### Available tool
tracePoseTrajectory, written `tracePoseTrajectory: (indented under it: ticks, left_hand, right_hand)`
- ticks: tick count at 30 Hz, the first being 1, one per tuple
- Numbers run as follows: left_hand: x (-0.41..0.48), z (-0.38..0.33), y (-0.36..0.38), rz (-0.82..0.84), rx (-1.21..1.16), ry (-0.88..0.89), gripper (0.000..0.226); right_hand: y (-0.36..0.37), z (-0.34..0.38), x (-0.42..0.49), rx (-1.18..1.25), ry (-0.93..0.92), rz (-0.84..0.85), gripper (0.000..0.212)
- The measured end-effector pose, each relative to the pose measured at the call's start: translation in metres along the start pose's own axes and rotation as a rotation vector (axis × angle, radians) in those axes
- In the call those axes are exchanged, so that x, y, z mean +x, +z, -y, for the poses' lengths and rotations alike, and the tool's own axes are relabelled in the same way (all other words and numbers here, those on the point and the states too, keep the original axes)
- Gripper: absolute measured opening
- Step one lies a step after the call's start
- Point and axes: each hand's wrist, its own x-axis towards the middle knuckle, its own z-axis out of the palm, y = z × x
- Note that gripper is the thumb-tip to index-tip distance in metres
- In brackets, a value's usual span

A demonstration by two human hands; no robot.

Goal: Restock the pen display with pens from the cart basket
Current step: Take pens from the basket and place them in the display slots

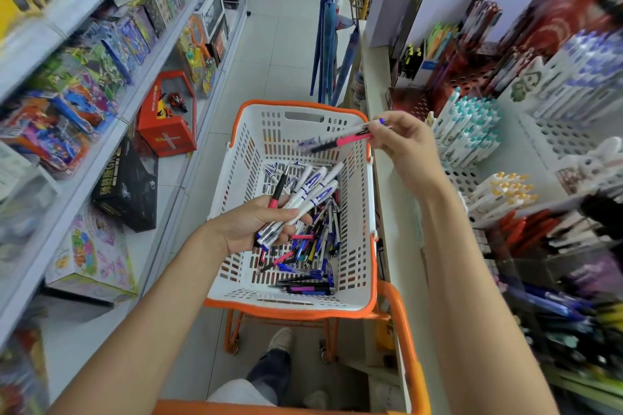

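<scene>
Left hand (pixel 257 226) gripping white-blue pen bundle (pixel 313 190), right hand (pixel 404 145) pinching two pens (pixel 340 139), one pink-black, one clear

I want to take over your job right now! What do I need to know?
Left hand: grips a bunch of pens over the basket.
Right hand: pinches two pens, raised near the basket's right rim, on the display side.
Done: pens picked up; the display already holds many.
Left: slot these two in, then the bunch, then the loose pens lying in the basket.
</scene>
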Motion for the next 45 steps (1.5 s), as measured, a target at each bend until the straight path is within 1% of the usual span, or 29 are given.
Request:
tracePoseTrajectory:
  ticks: [3, 5, 6, 8, 10, 12, 15, 17, 19, 20, 23, 26, 28, 29, 30, 31, 32, 34, 35, 36, 37, 38, 39, 43, 45]
  left_hand:
    - [0.007, 0.008, 0.004, -0.155, -0.171, 0.05, 0.019]
    - [0.019, 0.011, 0.01, -0.262, -0.312, 0.102, 0.018]
    - [0.024, 0.011, 0.014, -0.314, -0.366, 0.13, 0.018]
    - [0.033, 0.012, 0.02, -0.399, -0.404, 0.183, 0.018]
    - [0.038, 0.01, 0.024, -0.47, -0.371, 0.212, 0.018]
    - [0.041, 0.008, 0.022, -0.538, -0.353, 0.225, 0.02]
    - [0.043, 0.009, 0.016, -0.59, -0.356, 0.205, 0.03]
    - [0.041, 0.01, 0.014, -0.603, -0.364, 0.199, 0.03]
    - [0.04, 0.01, 0.013, -0.577, -0.403, 0.203, 0.026]
    - [0.038, 0.009, 0.012, -0.538, -0.421, 0.21, 0.023]
    - [0.036, 0.006, 0.012, -0.43, -0.501, 0.238, 0.026]
    - [0.036, 0.003, 0.009, -0.413, -0.554, 0.252, 0.022]
    - [0.039, 0.002, 0.004, -0.447, -0.55, 0.269, 0.019]
    - [0.041, 0.002, 0.003, -0.483, -0.53, 0.28, 0.018]
    - [0.044, 0.001, 0.002, -0.533, -0.501, 0.295, 0.017]
    - [0.046, 0.0, 0.004, -0.575, -0.486, 0.322, 0.015]
    - [0.047, -0.001, 0.008, -0.606, -0.469, 0.362, 0.012]
    - [0.047, -0.001, 0.021, -0.671, -0.363, 0.441, 0.006]
    - [0.047, 0.001, 0.03, -0.708, -0.283, 0.466, 0.007]
    - [0.048, 0.005, 0.037, -0.736, -0.206, 0.483, 0.009]
    - [0.048, 0.009, 0.044, -0.749, -0.143, 0.496, 0.012]
    - [0.049, 0.013, 0.048, -0.755, -0.08, 0.502, 0.015]
    - [0.049, 0.016, 0.05, -0.749, -0.023, 0.504, 0.018]
    - [0.047, 0.014, 0.053, -0.67, 0.177, 0.483, 0.018]
    - [0.046, 0.013, 0.057, -0.615, 0.24, 0.453, 0.014]
  right_hand:
    - [0.012, -0.002, -0.006, -0.077, -0.114, -0.214, 0.006]
    - [0.04, -0.014, -0.02, -0.183, -0.237, -0.3, 0.011]
    - [0.054, -0.023, -0.028, -0.271, -0.313, -0.304, 0.013]
    - [0.074, -0.044, -0.043, -0.45, -0.458, -0.233, 0.011]
    - [0.084, -0.063, -0.052, -0.572, -0.548, -0.149, 0.008]
    - [0.091, -0.078, -0.057, -0.641, -0.599, -0.086, 0.006]
    - [0.096, -0.088, -0.063, -0.671, -0.591, -0.043, 0.003]
    - [0.097, -0.088, -0.064, -0.664, -0.562, -0.044, 0.002]
    - [0.097, -0.088, -0.065, -0.665, -0.542, -0.025, 0.003]
    - [0.098, -0.089, -0.066, -0.672, -0.533, -0.01, 0.006]
    - [0.1, -0.091, -0.068, -0.65, -0.469, 0.011, 0.016]
    - [0.099, -0.092, -0.068, -0.651, -0.432, 0.023, 0.021]
    - [0.1, -0.092, -0.07, -0.642, -0.426, 0.064, 0.022]
    - [0.101, -0.092, -0.072, -0.617, -0.393, 0.067, 0.022]
    - [0.105, -0.09, -0.074, -0.546, -0.319, 0.036, 0.023]
    - [0.11, -0.087, -0.076, -0.41, -0.19, -0.045, 0.024]
    - [0.116, -0.083, -0.076, -0.209, -0.011, -0.173, 0.025]
    - [0.128, -0.077, -0.066, 0.314, 0.45, -0.434, 0.029]
    - [0.132, -0.075, -0.06, 0.573, 0.645, -0.499, 0.035]
    - [0.135, -0.074, -0.055, 0.787, 0.791, -0.523, 0.042]
    - [0.136, -0.073, -0.05, 0.94, 0.888, -0.529, 0.048]
    - [0.135, -0.072, -0.046, 1.018, 0.94, -0.54, 0.051]
    - [0.135, -0.071, -0.043, 1.044, 0.958, -0.553, 0.054]
    - [0.128, -0.07, -0.045, 0.992, 0.922, -0.54, 0.058]
    - [0.122, -0.069, -0.052, 0.925, 0.893, -0.481, 0.059]
